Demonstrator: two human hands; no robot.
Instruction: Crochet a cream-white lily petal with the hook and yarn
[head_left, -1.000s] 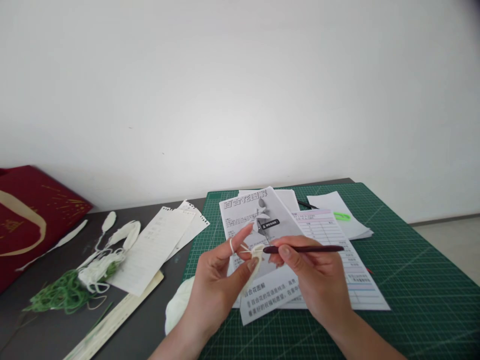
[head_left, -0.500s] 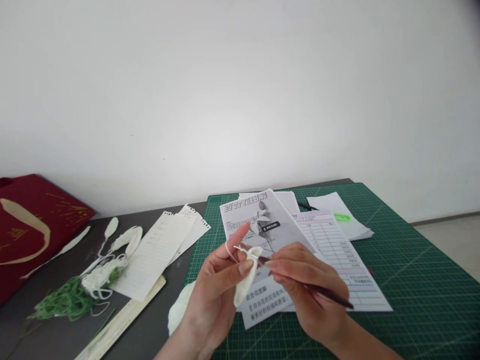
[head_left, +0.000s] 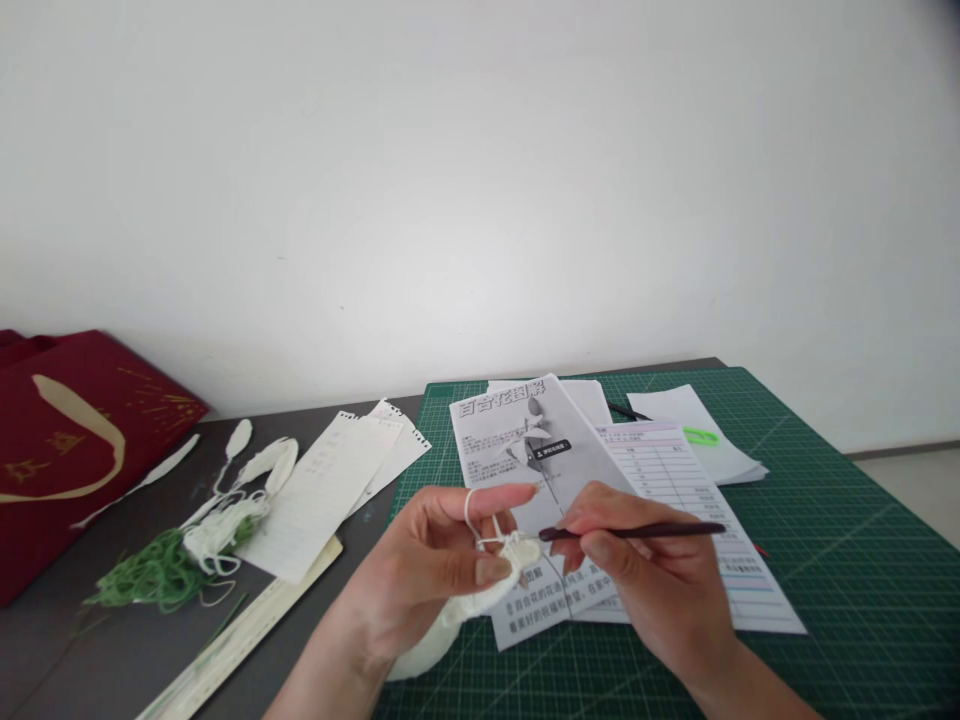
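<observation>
My left hand [head_left: 427, 570] pinches a small white crochet piece [head_left: 495, 585] between thumb and fingers, with a strand of white yarn [head_left: 470, 512] looped round its raised index finger. In my right hand [head_left: 645, 580] is a crochet hook [head_left: 652, 531] with a dark handle, held nearly level. The hook's tip meets the upper edge of the crochet piece. Below the left hand a pale ball of yarn [head_left: 424, 650] lies on the mat, partly hidden. Printed sheets [head_left: 510, 470] with a flower picture lie behind the hands.
A green cutting mat [head_left: 840, 560] covers the table's right part. On the left are a red bag [head_left: 67, 470], a green yarn tangle [head_left: 146, 575], white crocheted pieces [head_left: 277, 465], handwritten notes [head_left: 322, 500] and a long pale strip [head_left: 247, 640]. A bright green clip [head_left: 701, 437] lies on papers at the right.
The crochet piece has turned from hanging steeply to lying more sideways. The left index finger has lowered, and the hook has swung from slanting down rightward to nearly level.
</observation>
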